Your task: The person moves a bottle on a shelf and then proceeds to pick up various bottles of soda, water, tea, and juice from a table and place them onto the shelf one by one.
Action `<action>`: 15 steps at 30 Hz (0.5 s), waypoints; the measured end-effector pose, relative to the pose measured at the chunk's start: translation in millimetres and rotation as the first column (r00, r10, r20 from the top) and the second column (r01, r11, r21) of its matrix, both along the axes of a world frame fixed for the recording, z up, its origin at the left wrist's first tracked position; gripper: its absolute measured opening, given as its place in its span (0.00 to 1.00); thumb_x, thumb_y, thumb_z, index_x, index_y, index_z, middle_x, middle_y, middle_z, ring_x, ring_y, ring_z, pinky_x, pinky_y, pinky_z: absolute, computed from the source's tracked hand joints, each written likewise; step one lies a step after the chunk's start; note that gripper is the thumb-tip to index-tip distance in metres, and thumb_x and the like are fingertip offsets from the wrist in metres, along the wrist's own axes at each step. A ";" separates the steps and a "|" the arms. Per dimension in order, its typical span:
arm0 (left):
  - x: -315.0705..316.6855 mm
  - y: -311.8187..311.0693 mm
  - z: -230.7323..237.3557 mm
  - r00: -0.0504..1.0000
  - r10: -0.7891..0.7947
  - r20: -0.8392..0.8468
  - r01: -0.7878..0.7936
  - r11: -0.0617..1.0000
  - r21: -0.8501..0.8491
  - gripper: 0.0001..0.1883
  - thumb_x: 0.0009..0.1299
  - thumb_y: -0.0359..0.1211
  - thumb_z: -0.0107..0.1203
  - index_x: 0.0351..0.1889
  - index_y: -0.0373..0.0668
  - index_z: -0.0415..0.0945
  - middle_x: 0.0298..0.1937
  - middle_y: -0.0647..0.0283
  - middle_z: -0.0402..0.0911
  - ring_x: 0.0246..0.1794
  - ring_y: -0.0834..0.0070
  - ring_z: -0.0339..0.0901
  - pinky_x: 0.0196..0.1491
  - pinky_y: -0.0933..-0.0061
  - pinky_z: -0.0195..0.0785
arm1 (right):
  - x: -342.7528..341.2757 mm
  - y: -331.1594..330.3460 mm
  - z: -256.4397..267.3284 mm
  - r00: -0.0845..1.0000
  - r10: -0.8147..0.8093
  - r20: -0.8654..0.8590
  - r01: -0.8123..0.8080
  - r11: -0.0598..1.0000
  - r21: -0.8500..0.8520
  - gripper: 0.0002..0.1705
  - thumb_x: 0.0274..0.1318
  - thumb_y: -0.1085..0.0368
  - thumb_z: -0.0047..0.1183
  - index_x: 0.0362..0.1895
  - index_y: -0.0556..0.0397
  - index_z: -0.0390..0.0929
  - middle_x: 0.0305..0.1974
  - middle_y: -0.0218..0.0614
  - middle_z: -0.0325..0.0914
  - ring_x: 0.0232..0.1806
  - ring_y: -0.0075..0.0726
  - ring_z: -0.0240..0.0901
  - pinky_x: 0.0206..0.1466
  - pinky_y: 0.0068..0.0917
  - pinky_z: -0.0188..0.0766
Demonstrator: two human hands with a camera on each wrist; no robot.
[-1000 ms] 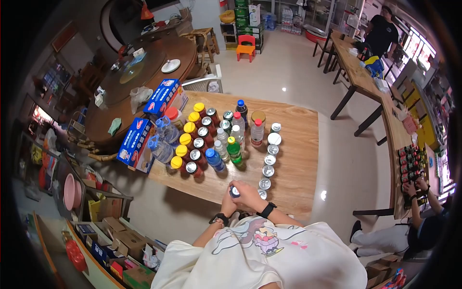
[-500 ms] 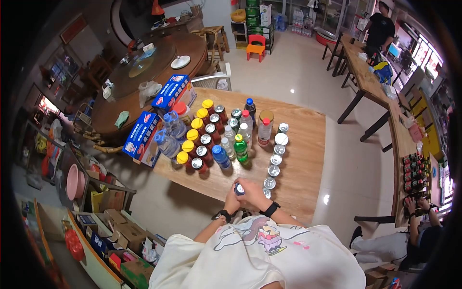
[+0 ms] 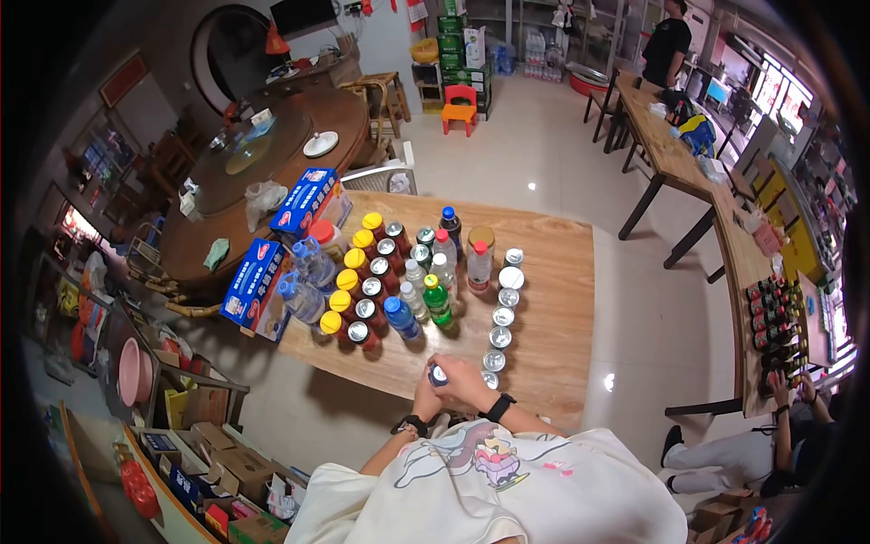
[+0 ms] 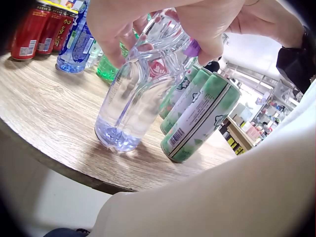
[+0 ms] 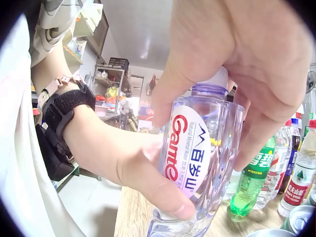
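In front of my body at the table's near edge, a clear water bottle (image 5: 197, 163) with a pale cap (image 5: 217, 79) and a Ganten label is between both hands. My left hand (image 3: 426, 396) grips its body, the thumb across the label in the right wrist view. From above, my right hand (image 3: 469, 381) closes its fingers round the cap and neck. The bottle's base (image 4: 118, 136) is at the tabletop in the left wrist view. Beside it stand green-and-white cans (image 4: 200, 121), part of a row running away from me.
On the wooden table (image 3: 553, 317), a green bottle (image 3: 438, 304), a blue-capped bottle (image 3: 401, 317), yellow-capped bottles (image 3: 341, 302) and red cans (image 4: 32, 32) stand left of the can row. Two blue boxes (image 3: 254, 283) sit at the left edge. Another person (image 3: 667, 45) stands at the far right.
The head view has shifted slightly. Both hands stay on the water bottle with little visible change. The person in black at the back has moved left.
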State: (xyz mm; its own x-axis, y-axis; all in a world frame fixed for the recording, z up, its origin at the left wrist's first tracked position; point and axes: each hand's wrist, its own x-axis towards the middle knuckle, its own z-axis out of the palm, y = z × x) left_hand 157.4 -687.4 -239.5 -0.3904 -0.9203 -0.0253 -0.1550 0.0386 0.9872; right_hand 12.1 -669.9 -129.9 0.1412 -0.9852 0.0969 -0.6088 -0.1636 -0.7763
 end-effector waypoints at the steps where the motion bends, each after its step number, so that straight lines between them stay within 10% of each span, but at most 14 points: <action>1: 0.1 0.9 2.1 1.000 -0.001 0.007 0.001 1.000 0.003 0.35 0.56 0.24 0.63 0.63 0.40 0.62 0.53 0.57 0.77 0.54 0.69 0.75 0.55 0.70 0.67 | 0.3 0.4 -1.4 1.000 0.000 0.001 0.000 1.000 -0.008 0.29 0.40 0.61 0.63 0.51 0.44 0.69 0.42 0.43 0.74 0.46 0.54 0.73 0.45 0.44 0.71; 15: 0.7 -1.9 -7.5 1.000 -0.016 -0.026 0.015 1.000 -0.005 0.31 0.60 0.25 0.61 0.62 0.38 0.63 0.53 0.57 0.76 0.53 0.69 0.75 0.55 0.70 0.68 | -1.4 -1.0 -1.4 0.999 0.020 0.026 -0.021 0.999 0.046 0.28 0.40 0.62 0.64 0.50 0.48 0.70 0.45 0.45 0.76 0.49 0.55 0.73 0.48 0.42 0.70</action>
State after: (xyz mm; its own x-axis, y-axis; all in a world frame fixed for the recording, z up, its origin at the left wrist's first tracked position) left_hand 158.1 -689.3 -247.0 -0.4050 -0.9143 -0.0105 -0.1289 0.0458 0.9906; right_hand 10.6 -670.9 -131.3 0.1593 -0.9857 0.0551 -0.5853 -0.1392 -0.7988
